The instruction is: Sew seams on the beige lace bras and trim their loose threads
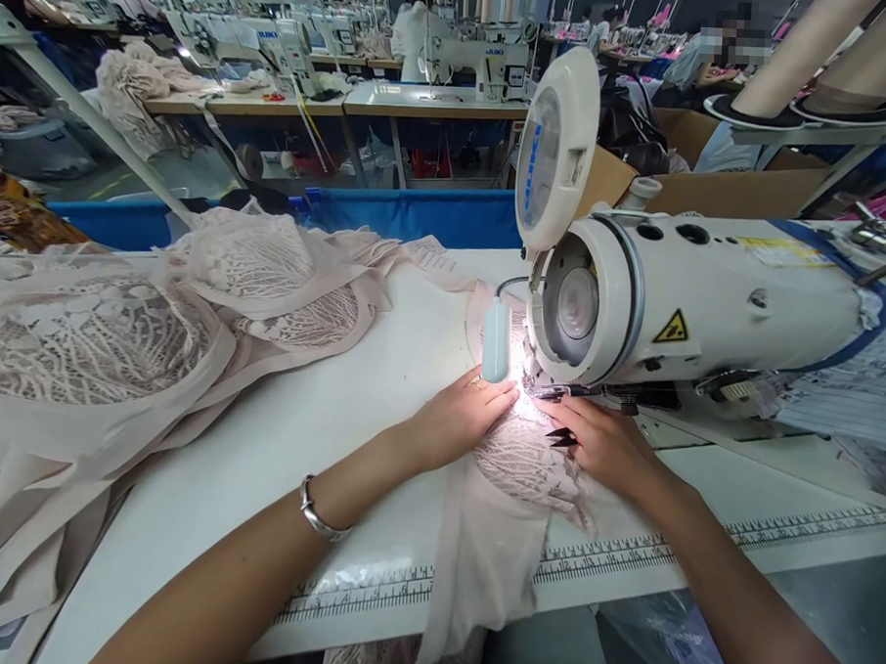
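Note:
A beige lace bra piece (525, 463) lies under the head of the white sewing machine (716, 295), its plain end hanging over the table's front edge. My left hand (469, 411) rests flat on the fabric, fingers stretched toward the brightly lit needle area. Just right of the needle, my right hand (607, 442) presses the fabric with its fingertips. Dark pointed blades of thread snips (562, 438) stick out from under its curled fingers; the snips' handle is hidden. Glare hides the needle and stitch line. A small pale lamp (496, 339) hangs beside the machine head.
Beige lace bra pieces (97, 346) are heaped on the left of the white table (337, 396). A printed ruler strip (609, 555) runs along the front edge. Thread cones (800, 54) and a cardboard box (684, 201) stand behind. Other machines and people are farther back.

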Motion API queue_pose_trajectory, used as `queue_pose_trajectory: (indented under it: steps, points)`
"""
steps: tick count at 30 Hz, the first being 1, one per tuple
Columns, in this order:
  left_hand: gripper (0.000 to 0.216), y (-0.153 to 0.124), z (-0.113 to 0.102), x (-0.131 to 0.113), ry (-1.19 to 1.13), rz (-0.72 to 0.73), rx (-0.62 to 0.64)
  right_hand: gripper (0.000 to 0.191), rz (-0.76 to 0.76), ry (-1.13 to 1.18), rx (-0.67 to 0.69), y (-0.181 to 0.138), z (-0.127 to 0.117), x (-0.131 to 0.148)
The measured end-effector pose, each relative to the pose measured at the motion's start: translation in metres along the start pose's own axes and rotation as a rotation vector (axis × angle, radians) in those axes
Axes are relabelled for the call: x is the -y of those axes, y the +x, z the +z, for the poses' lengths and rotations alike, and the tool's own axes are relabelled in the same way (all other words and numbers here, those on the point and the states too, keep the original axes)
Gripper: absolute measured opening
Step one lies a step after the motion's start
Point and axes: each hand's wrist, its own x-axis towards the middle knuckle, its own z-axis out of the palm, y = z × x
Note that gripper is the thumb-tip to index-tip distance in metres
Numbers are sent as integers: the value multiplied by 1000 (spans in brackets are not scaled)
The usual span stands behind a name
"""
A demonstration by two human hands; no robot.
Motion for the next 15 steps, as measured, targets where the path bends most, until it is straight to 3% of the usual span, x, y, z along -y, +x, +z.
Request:
queue_pose_trajectory:
  steps: [3, 8, 11, 15]
  points:
    - [35, 6, -9, -3, 19, -46, 61, 57, 21, 13, 19, 0, 1, 1]
    - [30, 15, -3, -48, -17, -234, -9, 54, 15, 81, 3, 0, 3, 1]
    - [21, 12, 8, -65, -87, -182, -28, 55, -4, 134, -51, -2, 5, -2]
    - [18, 5, 10, -58, -136, -126, 51, 58, -46, 172, -109, -5, 6, -5]
